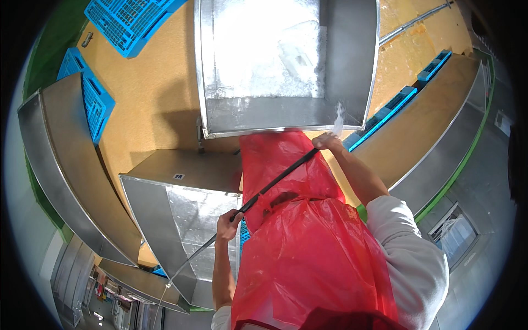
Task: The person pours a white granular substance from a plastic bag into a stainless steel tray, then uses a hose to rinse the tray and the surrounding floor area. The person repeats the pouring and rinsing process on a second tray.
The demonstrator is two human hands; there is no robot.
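Note:
A long black hose [283, 177], drawn nearly straight, slants across the front of my red apron [308, 253]. My right hand [328, 142] is wrapped around its upper end, close to the near rim of a large metal tub [286, 114]. A white, blurred streak that looks like water [339, 118] rises beside the right hand, against the tub's near right corner. Lower down, my left hand [228, 224] is closed around the hose at my left side. Beyond it a thinner grey length runs down left to a small pale fitting [169, 284]. The hose end is hidden by the right hand.
Another metal tub [148, 214] stands at my left. Long metal troughs [60, 181] curve along the left, and another [440, 121] lies to the right. Blue plastic pallets [129, 27] rest on the tan floor [137, 88]. A metal pole [412, 23] lies at the far right.

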